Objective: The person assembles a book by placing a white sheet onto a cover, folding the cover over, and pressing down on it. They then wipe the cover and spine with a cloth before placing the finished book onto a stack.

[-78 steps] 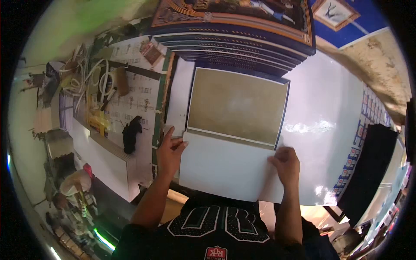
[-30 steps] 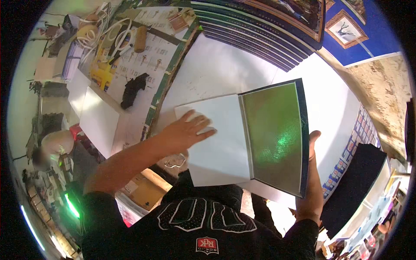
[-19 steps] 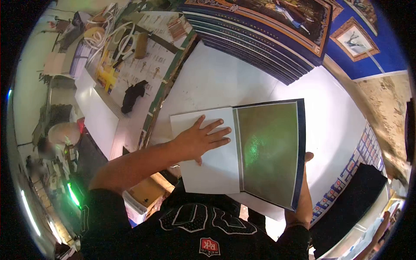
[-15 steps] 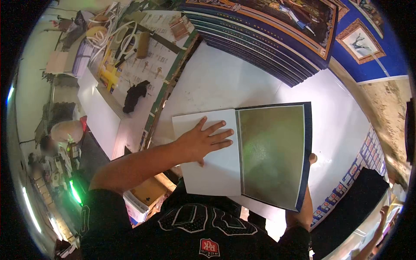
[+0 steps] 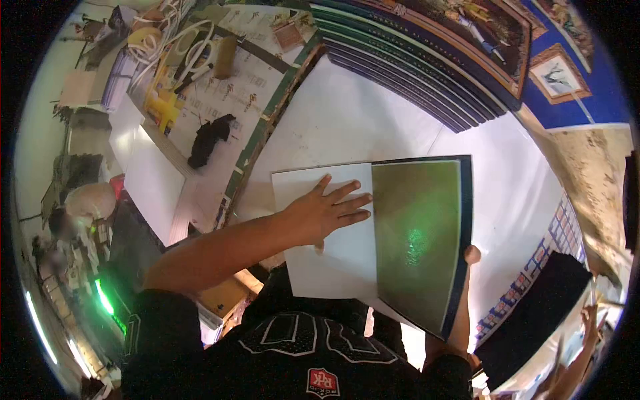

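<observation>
A hardcover book lies open before me. My left hand (image 5: pixel 333 212) rests flat on its white page (image 5: pixel 323 279), fingers spread. To the right, the olive-grey inner side of the book cover (image 5: pixel 420 230), bordered in dark blue, is raised at a tilt and shines green where light hits it. My right hand (image 5: pixel 473 255) grips the cover's outer edge from behind; one digit shows at the edge and the remaining fingers are hidden behind the board.
A stack of dark blue hardcover books (image 5: pixel 427 73) stands at the back. White boards or sheets (image 5: pixel 150 180) are piled at left, near a black cloth (image 5: pixel 210 140) and a tape roll (image 5: pixel 225 59). Another person's hand (image 5: pixel 589 319) shows at lower right, beside a black strip (image 5: pixel 537 320).
The cover has tilted up further, its visible inner side narrowing as my right hand moves inward with it. My left hand stays flat on the page. The whole view has shifted slightly.
</observation>
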### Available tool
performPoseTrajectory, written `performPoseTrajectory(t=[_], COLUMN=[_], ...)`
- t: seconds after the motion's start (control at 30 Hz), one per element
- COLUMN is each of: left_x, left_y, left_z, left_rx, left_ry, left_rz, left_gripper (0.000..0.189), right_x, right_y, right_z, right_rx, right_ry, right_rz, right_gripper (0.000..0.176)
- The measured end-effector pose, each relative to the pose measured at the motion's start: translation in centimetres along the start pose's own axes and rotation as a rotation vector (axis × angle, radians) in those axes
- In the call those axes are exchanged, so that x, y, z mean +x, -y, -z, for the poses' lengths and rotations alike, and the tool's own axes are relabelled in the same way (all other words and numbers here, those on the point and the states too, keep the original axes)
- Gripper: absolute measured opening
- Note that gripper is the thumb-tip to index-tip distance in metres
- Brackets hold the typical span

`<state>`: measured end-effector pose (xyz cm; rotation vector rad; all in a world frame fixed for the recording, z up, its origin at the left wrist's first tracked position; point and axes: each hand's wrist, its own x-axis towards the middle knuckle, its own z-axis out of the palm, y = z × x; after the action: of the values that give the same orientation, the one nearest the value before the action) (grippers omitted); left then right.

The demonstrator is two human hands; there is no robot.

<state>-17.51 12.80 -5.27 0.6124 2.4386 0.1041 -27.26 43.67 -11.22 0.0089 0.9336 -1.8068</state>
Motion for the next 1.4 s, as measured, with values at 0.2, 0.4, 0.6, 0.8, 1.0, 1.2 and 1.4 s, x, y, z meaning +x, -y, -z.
performPoseTrajectory(t=[0.2,0.4,0.6,0.8,1.0,1.2,1.4], left_x=[-3.6,-12.1,-12.5,-12.4,-11.9,-10.1,-12.6], left_y=[-0.9,-5.5,-4.0,-2.2,-1.3,-0.7,-1.7], left_z=[-5.3,-14.7,-15.5,-16.0,-17.3,-19.7,-16.1], left_rx=[-0.224,-1.378,-1.531,-1.698,-1.838,-1.348,-1.663], left_ry=[-0.34,-0.866,-0.906,-0.734,-0.711,-0.714,-0.69], left_rz=[0.066,0.607,0.532,0.49,0.467,0.34,0.479], left_gripper=[0.112,0.088,0.086,0.076,0.06,0.052,0.051], right_x=[-0.8,2.1,4.6,8.0,10.3,10.7,11.0], right_y=[1.4,-1.2,-5.6,-11.3,-15.5,-16.1,-17.0], right_z=[-11.1,-18.5,-22.4,-24.1,-25.7,-26.3,-24.2], right_rx=[-0.362,-0.644,-1.013,-1.628,-1.838,-1.89,-1.939], right_ry=[-0.237,-0.165,-0.27,-0.491,-0.7,-0.759,-0.745], right_rz=[-0.052,0.12,0.151,0.159,-0.032,-0.09,-0.019], right_gripper=[0.107,0.102,0.087,0.088,0.09,0.085,0.089])
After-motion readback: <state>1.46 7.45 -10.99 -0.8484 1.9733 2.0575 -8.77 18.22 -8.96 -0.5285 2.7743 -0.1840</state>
